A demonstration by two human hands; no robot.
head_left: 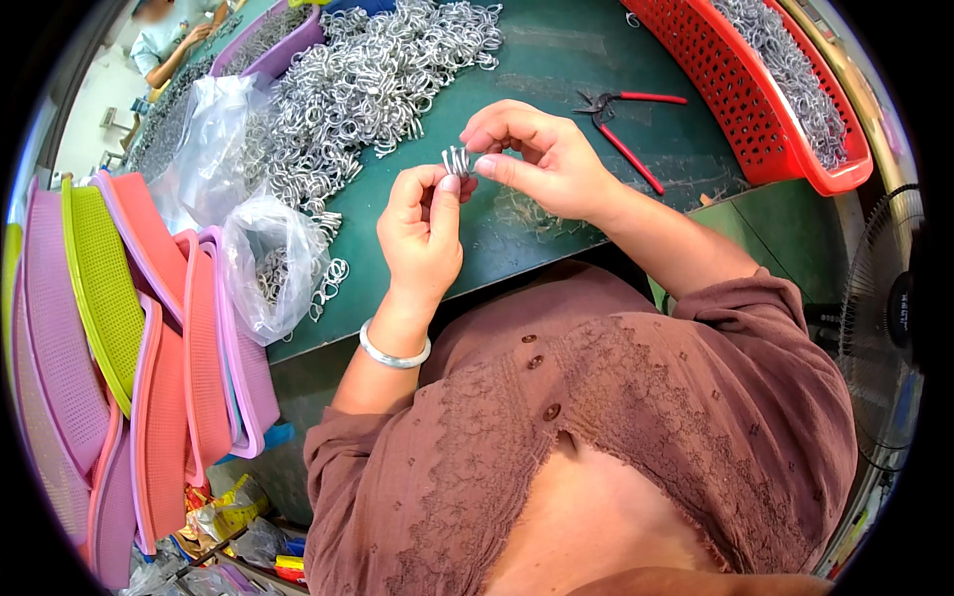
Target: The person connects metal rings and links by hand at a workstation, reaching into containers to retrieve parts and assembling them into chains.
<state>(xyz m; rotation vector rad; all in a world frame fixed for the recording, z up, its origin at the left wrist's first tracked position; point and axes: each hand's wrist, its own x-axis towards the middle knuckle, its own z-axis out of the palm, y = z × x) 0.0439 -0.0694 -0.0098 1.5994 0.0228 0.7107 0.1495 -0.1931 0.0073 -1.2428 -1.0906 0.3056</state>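
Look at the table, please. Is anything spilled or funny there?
Maybe a little. One small metal piece lies alone by the red basket, away from the big heap, so it looks like a stray. The green tabletop looks scuffed too.

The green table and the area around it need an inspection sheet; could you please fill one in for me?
Surface: green table, scuffed, with pale marks.
Job's things: pile of metal rings, upper left; red-handled pliers, lying open; red basket of metal pieces, upper right.
Clutter: clear bag of metal pieces; dry scraps near the front edge.
Hands: left hand pinches a small bunch of rings; right hand is close to it, contact unclear.
Cables: nothing clearly seen.
Surroundings: fan, right; stacked baskets, left; another person, upper left.
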